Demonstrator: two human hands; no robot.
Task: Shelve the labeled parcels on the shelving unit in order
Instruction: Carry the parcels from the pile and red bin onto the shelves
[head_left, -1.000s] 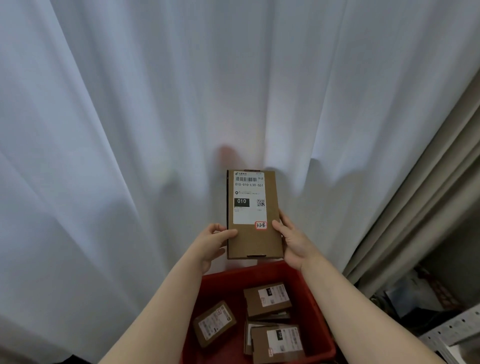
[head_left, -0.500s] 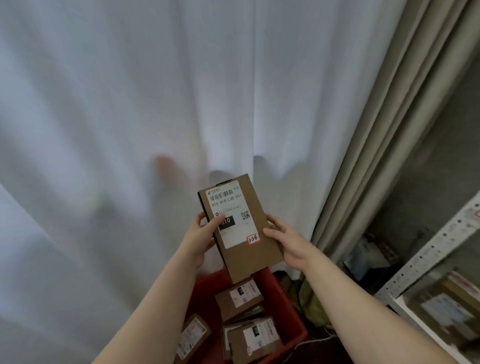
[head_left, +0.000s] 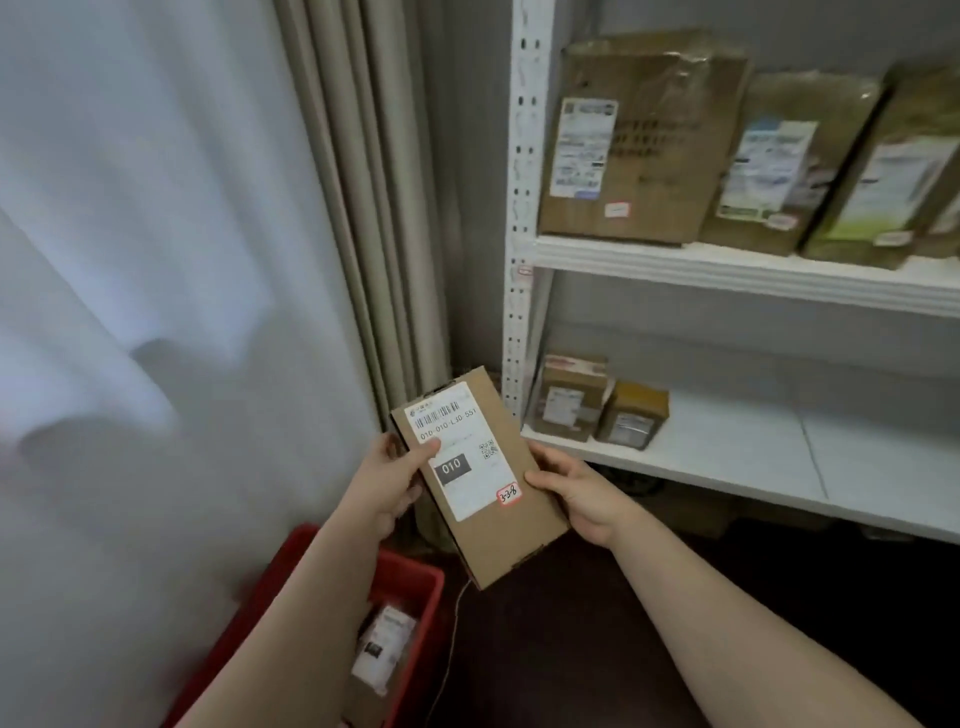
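I hold a flat brown parcel (head_left: 498, 525) with a white shipping label and a small red-edged sticker, tilted to the left. My left hand (head_left: 395, 478) grips its left edge with the thumb on the label. My right hand (head_left: 576, 491) grips its right edge. The parcel is in front of the white shelving unit (head_left: 727, 270), near its left post. The upper shelf carries three large taped parcels (head_left: 639, 140). Two small boxes (head_left: 597, 405) stand at the left end of the lower shelf (head_left: 737, 457).
A red bin (head_left: 415, 582) with more labeled parcels sits on the floor at lower left, partly behind my left arm. White and beige curtains (head_left: 337, 208) hang on the left. The lower shelf is bare to the right of the small boxes. The floor is dark.
The view has swung right from the curtain to the shelving unit. The parcel stays held in both hands and has tilted further left. The red bin has slid to the lower left.
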